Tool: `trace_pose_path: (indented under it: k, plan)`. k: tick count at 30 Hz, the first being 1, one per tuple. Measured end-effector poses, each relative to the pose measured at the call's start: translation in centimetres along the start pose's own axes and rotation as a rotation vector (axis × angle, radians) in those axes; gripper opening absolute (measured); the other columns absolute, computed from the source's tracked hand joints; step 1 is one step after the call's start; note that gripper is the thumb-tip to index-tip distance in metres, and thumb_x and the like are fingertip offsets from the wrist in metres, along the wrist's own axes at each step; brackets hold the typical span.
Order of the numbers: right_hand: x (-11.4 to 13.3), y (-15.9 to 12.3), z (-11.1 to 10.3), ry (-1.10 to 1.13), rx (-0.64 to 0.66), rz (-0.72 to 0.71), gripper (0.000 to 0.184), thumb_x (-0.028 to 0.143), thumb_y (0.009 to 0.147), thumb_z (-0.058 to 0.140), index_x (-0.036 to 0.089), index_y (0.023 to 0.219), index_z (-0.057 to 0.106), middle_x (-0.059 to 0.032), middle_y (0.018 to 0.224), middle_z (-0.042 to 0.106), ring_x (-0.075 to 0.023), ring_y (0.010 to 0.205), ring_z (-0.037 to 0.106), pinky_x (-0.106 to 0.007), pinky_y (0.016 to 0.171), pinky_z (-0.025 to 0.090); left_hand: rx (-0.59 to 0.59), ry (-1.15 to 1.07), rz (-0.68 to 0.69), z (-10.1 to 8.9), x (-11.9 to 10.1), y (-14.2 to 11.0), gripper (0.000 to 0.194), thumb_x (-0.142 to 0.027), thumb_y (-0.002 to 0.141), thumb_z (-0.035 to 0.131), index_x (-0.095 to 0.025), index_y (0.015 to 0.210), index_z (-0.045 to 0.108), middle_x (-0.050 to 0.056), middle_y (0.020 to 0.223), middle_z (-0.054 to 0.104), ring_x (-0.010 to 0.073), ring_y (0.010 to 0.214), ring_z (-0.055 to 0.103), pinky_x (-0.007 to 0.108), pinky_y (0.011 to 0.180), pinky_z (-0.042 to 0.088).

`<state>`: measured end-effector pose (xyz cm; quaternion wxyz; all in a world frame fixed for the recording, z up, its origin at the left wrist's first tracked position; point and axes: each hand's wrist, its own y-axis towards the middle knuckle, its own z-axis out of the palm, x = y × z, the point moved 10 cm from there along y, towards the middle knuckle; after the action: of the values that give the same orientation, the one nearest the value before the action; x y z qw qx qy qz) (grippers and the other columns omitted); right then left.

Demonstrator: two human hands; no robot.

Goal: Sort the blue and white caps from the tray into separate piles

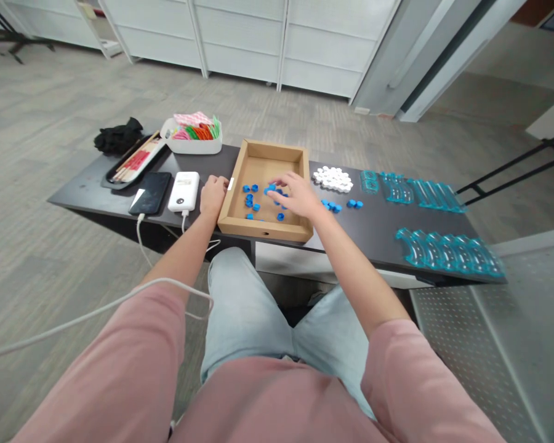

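Observation:
A shallow cardboard tray sits on the dark table in front of me, with several small blue hexagonal pieces scattered on its floor. My right hand reaches over the tray's right wall, fingers spread and pointing left above the blue pieces; nothing shows in its grasp. My left hand rests curled on the table against the tray's left wall, touching a small white tag there. A few more blue pieces lie on the table just right of the tray.
A cluster of white hexagonal pieces and rows of teal curved parts lie to the right. On the left are a white power bank, a black phone, a dark tray of sticks, a white bin and a black cloth.

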<state>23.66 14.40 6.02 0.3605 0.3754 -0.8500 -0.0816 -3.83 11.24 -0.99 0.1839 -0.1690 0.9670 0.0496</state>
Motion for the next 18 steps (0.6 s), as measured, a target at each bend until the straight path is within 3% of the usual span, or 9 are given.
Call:
trace_pose_path:
  k: [2, 4, 7, 11, 14, 18]
  plan:
    - [0.6, 0.3, 0.8, -0.013, 0.056, -0.022, 0.035, 0.054, 0.111, 0.081, 0.029, 0.135, 0.087, -0.0108, 0.133, 0.083, -0.0359, 0.128, 0.077, -0.056, 0.118, 0.061, -0.016, -0.002, -0.001, -0.1, -0.1, -0.1, 0.038, -0.017, 0.118, 0.054, -0.023, 0.141, 0.084, 0.015, 0.146, 0.073, 0.0308, 0.133, 0.076, 0.036, 0.114, 0.057]
    - [-0.4, -0.2, -0.6, -0.015, 0.005, -0.016, 0.034, 0.055, 0.114, 0.077, 0.029, 0.134, 0.088, -0.0111, 0.131, 0.084, -0.0352, 0.127, 0.078, -0.056, 0.119, 0.061, -0.031, -0.005, 0.000, -0.2, -0.1, -0.1, 0.039, -0.016, 0.118, 0.053, -0.024, 0.139, 0.085, 0.015, 0.142, 0.073, 0.0312, 0.131, 0.076, 0.036, 0.112, 0.058]
    - [-4.1, -2.7, -5.5, -0.030, -0.184, 0.043, 0.037, 0.059, 0.118, 0.068, 0.028, 0.126, 0.087, -0.0115, 0.124, 0.084, -0.0334, 0.120, 0.078, -0.055, 0.117, 0.062, -0.029, 0.000, -0.003, -0.2, -0.3, -0.2, 0.041, -0.015, 0.118, 0.050, -0.023, 0.140, 0.085, 0.016, 0.143, 0.073, 0.0324, 0.131, 0.076, 0.038, 0.111, 0.057]
    - [-10.2, -9.4, -12.6, -0.165, -0.399, 0.232, 0.050, 0.070, 0.116, 0.063, 0.027, 0.127, 0.085, -0.0159, 0.132, 0.083, -0.0382, 0.129, 0.076, -0.062, 0.123, 0.060, -0.014, 0.017, -0.003, -0.4, -0.4, -0.4, 0.042, -0.015, 0.119, 0.050, -0.021, 0.145, 0.083, 0.018, 0.148, 0.071, 0.0330, 0.132, 0.074, 0.038, 0.113, 0.056]
    - [-14.1, -14.6, -15.0, -0.321, -0.374, 0.446, 0.068, 0.084, 0.107, 0.068, 0.028, 0.144, 0.083, -0.0200, 0.154, 0.076, -0.0470, 0.150, 0.069, -0.073, 0.132, 0.053, 0.025, 0.011, 0.000, -0.3, -0.3, -0.4, 0.041, -0.017, 0.120, 0.051, -0.017, 0.150, 0.080, 0.018, 0.150, 0.070, 0.0319, 0.132, 0.072, 0.039, 0.116, 0.055]
    - [-16.8, -18.2, -14.0, -0.368, -0.196, 0.595, 0.105, 0.099, 0.096, 0.071, 0.028, 0.174, 0.067, -0.0243, 0.178, 0.061, -0.0535, 0.167, 0.056, -0.078, 0.137, 0.047, 0.051, 0.019, -0.018, -0.3, -0.1, -0.3, 0.040, -0.020, 0.121, 0.054, -0.017, 0.153, 0.078, 0.017, 0.154, 0.069, 0.0314, 0.134, 0.071, 0.039, 0.120, 0.055]
